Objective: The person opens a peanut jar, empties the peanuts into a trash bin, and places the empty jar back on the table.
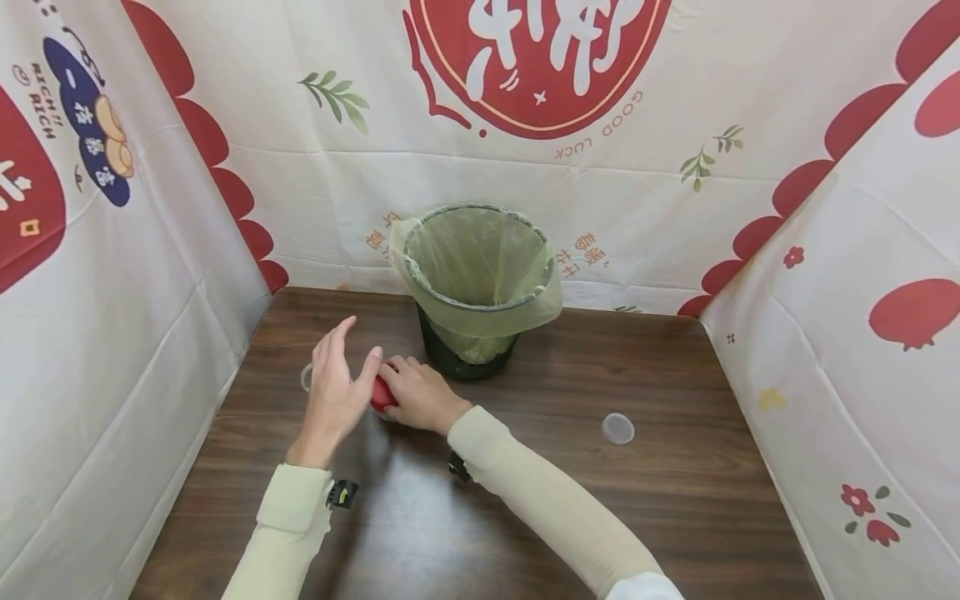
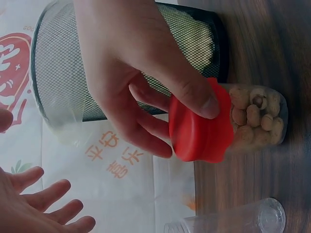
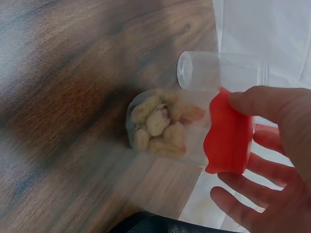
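Observation:
A small clear jar of peanuts [image 2: 252, 121] stands on the dark wooden table [image 1: 525, 500], capped by a red lid [image 2: 199, 126]. My right hand [image 1: 392, 377] grips that lid [image 3: 228, 133] from above, thumb on one side and fingers [image 3: 243, 204] curled round the other. The nuts show through the jar wall [image 3: 160, 124]. My left hand [image 1: 337, 367] hovers just left of the jar with its fingers [image 2: 43, 204] straight and spread, holding nothing. Behind it stands an empty clear jar [image 3: 214, 70], partly hidden in the head view [image 1: 306, 377].
A black mesh bin [image 2: 58, 73] lined with a green bag [image 1: 480, 250] stands right behind the jar. A loose clear lid [image 1: 618, 428] lies on the table to the right. Printed cloth walls [image 1: 112, 292] close in the left, back and right sides.

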### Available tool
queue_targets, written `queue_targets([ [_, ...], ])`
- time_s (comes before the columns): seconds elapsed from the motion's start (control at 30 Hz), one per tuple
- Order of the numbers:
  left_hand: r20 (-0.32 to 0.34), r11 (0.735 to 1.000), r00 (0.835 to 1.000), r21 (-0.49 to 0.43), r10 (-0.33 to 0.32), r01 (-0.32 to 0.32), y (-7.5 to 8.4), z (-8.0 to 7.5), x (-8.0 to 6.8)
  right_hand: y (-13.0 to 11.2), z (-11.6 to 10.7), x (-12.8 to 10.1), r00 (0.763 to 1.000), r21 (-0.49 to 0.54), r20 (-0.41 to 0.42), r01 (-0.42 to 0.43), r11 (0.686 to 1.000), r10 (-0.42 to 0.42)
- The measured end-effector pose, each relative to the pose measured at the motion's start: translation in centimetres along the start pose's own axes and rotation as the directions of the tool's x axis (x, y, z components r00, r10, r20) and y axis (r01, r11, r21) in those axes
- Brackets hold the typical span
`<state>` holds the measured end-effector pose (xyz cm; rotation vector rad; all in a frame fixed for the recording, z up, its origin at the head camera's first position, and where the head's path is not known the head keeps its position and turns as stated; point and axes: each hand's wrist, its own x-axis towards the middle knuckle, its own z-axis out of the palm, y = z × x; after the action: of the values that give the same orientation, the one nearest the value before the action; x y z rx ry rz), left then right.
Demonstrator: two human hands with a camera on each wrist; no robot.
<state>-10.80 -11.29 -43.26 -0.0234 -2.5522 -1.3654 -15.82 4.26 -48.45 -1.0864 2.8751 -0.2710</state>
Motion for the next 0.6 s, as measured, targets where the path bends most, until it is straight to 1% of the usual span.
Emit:
queue_targets([
  [0.17, -0.025, 1.000, 1.000, -0.010, 0.004, -0.004, 0.0, -0.2, 0.1, 0.3, -0.9, -0.6, 0.999, 0.003, -0.038, -0.008, 1.000, 0.008],
  [0.27, -0.035, 1.000, 0.999, -0.014, 0.001, -0.001, 0.0, -0.4, 0.2, 0.8, -1.6, -1.2, 0.998, 0.018, -0.057, -0.026, 1.000, 0.027],
  [0.47, -0.043, 1.000, 0.999, -0.018, 0.007, -0.008, 0.3, -0.8, 0.3, 2.1, -3.5, -2.9, 0.990, 0.112, -0.098, -0.088, 0.990, 0.099],
  [0.6, -0.028, 1.000, 0.999, -0.010, 0.021, -0.022, 0.7, -1.0, 0.3, 2.7, -5.0, -4.4, 0.983, 0.166, -0.124, -0.111, 0.980, 0.133],
])
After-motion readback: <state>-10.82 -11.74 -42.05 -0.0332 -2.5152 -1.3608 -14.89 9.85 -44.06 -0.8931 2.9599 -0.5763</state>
